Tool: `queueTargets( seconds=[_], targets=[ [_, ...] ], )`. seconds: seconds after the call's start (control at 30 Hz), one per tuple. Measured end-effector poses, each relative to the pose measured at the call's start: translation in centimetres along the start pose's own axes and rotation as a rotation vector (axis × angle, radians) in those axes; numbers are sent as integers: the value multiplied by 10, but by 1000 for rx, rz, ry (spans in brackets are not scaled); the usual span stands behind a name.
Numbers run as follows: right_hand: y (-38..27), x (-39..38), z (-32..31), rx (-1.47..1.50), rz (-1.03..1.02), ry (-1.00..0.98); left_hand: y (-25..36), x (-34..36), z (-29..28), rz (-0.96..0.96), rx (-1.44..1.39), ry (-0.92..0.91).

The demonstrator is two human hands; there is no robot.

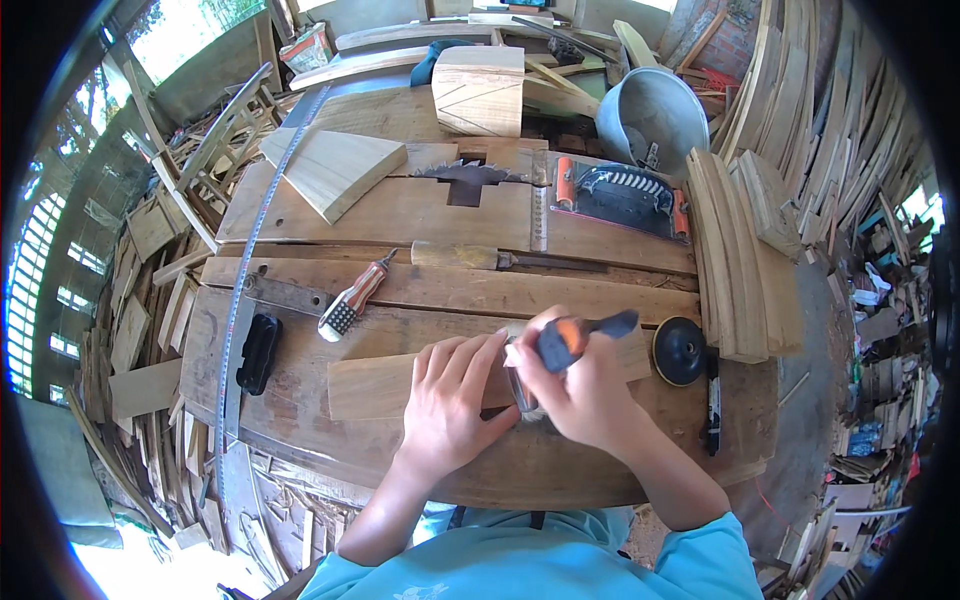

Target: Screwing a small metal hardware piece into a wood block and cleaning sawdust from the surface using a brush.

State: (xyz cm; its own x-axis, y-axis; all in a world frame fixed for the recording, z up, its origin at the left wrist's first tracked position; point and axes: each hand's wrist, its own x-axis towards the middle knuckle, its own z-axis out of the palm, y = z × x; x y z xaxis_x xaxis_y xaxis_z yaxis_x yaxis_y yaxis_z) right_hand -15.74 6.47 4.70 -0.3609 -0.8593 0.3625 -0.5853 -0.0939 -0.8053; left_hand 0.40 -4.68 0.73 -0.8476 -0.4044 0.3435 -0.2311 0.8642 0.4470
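Note:
A flat, pale wooden board (pixel 370 388) lies across the near part of the workbench. My left hand (pixel 448 395) spans the board, with fingers over its top and the thumb at its near edge. My right hand (pixel 580 385) is wrapped round a tool with an orange and black handle (pixel 562 342); its exact kind is hidden by my fingers. Below that grip, a narrow metal part (pixel 518 388) stands against the board between my hands. Pale shavings or bristles seem to show at its foot, too small to tell.
Around the board lie a screwdriver (pixel 357 296), a chisel (pixel 455 256), a black case (pixel 260 353), a round black disc (pixel 679 351) and a marker (pixel 712 400). A saw blade (pixel 466 178) pokes up through the bench. Beyond it stands a metal bucket (pixel 655 115). A long ruler (pixel 240 280) runs down the left.

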Motion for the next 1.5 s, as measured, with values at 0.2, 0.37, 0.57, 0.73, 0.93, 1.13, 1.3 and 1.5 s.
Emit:
queueTargets(
  seconds=[0.2, 0.37, 0.57, 0.73, 0.93, 1.13, 1.3, 1.5],
  targets=[
    [14, -1, -46, -523, -75, 80, 4, -1, -1, -31, -19, 24],
    [21, 0, -34, -619, -93, 116, 5, 1, -1, -16, -5, 31],
    [0, 4, 26, -180, -187, -12, 5, -7, -4, 41, -318, 167],
    [-9, 5, 39, 35, -192, -94, -5, -7, -2, -15, -269, 340],
    [12, 4, 6, -278, -252, -272, -37, -38, -26, -220, -61, 431],
    [42, -11, -4, -476, -218, -364, -70, -71, -67, -512, 72, 508],
    [44, -9, -2, -503, -214, -352, -68, -72, -66, -523, 131, 510],
    [47, -13, 0, -540, -277, -337, -44, -55, -54, -475, -14, 425]
  ],
)
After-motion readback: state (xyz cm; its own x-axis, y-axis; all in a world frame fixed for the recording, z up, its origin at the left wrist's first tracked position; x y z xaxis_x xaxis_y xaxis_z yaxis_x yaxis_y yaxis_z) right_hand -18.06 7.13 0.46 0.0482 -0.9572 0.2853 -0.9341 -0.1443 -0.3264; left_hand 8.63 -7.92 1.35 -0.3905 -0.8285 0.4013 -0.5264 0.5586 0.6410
